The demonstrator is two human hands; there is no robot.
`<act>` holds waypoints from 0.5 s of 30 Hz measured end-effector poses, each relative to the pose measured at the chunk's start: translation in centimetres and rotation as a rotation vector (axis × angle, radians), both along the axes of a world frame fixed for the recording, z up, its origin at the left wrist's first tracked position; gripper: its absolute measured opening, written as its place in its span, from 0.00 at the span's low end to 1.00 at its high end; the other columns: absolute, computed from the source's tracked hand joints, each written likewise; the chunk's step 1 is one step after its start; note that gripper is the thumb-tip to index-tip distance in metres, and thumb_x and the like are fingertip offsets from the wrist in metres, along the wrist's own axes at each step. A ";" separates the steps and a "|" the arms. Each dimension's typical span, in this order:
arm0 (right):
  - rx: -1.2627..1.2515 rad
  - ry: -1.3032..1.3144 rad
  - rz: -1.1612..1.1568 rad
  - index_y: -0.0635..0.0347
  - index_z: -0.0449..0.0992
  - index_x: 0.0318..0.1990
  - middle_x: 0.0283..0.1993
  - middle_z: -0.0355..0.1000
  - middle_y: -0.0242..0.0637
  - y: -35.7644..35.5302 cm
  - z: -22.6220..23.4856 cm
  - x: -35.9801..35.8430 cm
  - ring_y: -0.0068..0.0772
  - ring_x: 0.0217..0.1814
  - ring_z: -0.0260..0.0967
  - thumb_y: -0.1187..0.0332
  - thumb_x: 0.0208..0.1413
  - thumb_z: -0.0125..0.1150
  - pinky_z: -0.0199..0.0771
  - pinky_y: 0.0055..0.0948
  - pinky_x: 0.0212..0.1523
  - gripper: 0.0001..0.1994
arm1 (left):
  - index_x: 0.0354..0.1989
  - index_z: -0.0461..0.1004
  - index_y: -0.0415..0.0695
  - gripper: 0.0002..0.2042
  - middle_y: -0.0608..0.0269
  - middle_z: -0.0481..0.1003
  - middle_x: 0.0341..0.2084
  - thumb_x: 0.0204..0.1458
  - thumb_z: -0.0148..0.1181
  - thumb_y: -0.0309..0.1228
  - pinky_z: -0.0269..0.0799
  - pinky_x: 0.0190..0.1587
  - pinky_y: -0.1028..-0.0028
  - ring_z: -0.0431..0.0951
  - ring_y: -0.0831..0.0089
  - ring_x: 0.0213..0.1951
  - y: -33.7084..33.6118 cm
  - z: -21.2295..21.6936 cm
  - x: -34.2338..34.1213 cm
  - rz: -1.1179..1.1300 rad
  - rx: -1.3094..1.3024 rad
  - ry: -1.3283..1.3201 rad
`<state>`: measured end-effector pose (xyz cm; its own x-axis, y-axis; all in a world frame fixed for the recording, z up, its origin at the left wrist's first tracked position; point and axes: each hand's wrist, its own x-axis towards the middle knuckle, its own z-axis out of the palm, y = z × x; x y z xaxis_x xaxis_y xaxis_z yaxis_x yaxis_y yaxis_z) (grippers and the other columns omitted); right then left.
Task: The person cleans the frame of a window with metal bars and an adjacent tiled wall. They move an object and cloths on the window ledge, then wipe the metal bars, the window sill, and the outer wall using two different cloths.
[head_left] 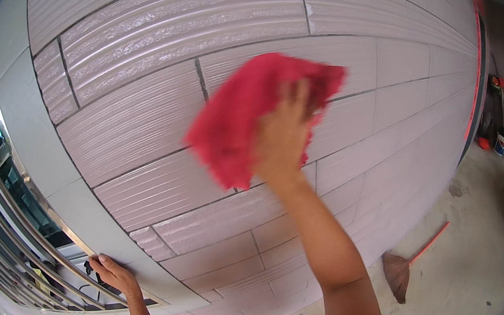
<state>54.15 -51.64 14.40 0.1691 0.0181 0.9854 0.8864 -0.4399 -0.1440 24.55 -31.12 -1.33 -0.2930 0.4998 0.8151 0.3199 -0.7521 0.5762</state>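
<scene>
A pale pink ribbed tile wall fills the frame. At centre, the right hand presses a crumpled red cloth flat against it, the cloth spreading up-left of the palm. At lower left, the left hand grips the steel window grille.

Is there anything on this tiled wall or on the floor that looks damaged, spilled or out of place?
Nothing stands out. The right hand presses a red cloth flat on the pale pink ribbed wall tiles, which look whole. The left hand rests on the grey window frame. A broom with a red handle leans at the wall base.
</scene>
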 end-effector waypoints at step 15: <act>0.255 0.318 0.105 0.58 0.69 0.45 0.40 0.69 0.43 -1.4 -11.3 6.5 0.44 0.46 0.62 0.60 0.45 0.51 0.63 0.42 0.43 0.19 | 0.38 0.62 0.32 0.23 0.49 0.65 0.30 0.57 0.38 0.47 0.62 0.36 0.72 0.63 0.64 0.31 -0.8 0.3 1.0 -0.039 -0.077 -0.101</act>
<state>60.65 -53.02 3.10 0.4759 -0.1860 0.8596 0.8184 -0.2642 -0.5103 25.55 -31.90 -1.07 -0.3506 0.5719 0.7416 0.2292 -0.7154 0.6601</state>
